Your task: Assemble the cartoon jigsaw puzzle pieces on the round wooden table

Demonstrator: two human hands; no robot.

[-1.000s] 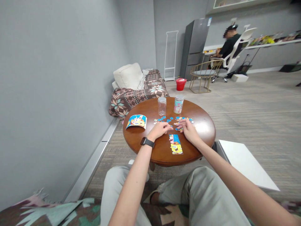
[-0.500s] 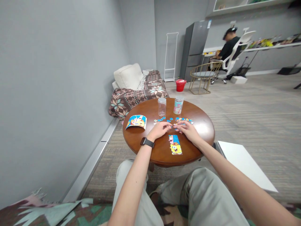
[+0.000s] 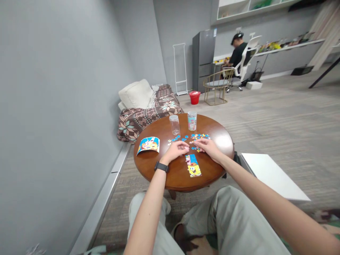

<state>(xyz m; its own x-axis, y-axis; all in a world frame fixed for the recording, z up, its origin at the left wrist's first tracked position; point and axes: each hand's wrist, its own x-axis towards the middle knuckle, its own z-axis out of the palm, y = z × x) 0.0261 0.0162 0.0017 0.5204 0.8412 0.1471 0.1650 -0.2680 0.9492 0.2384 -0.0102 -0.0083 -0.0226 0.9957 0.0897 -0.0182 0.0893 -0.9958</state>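
My left hand (image 3: 176, 151), with a dark watch on its wrist, pinches a pale pink puzzle piece (image 3: 186, 148) just above the partly joined puzzle (image 3: 193, 165) of a yellow cartoon face. Over the loose puzzle pieces (image 3: 201, 136) is my right hand (image 3: 208, 147), its fingers closed together; whatever lies between the fingertips is too small to make out. Some pieces lie under and beside its fingers. A curved picture sheet (image 3: 149, 144) with the same cartoon figures stands at the table's left.
Behind the pieces on the round wooden table (image 3: 156, 168) stand a clear jar (image 3: 174, 125) and a printed can (image 3: 192, 121). A white box (image 3: 275, 176) is right of the table. Farther back are a red bucket (image 3: 194, 97), a gold-framed chair (image 3: 216, 84) and a seated person (image 3: 238, 53).
The view has swung to the right. My hands have drawn slightly apart, and my left hand has come down nearer the joined puzzle, with the pink piece now showing at its fingertips.
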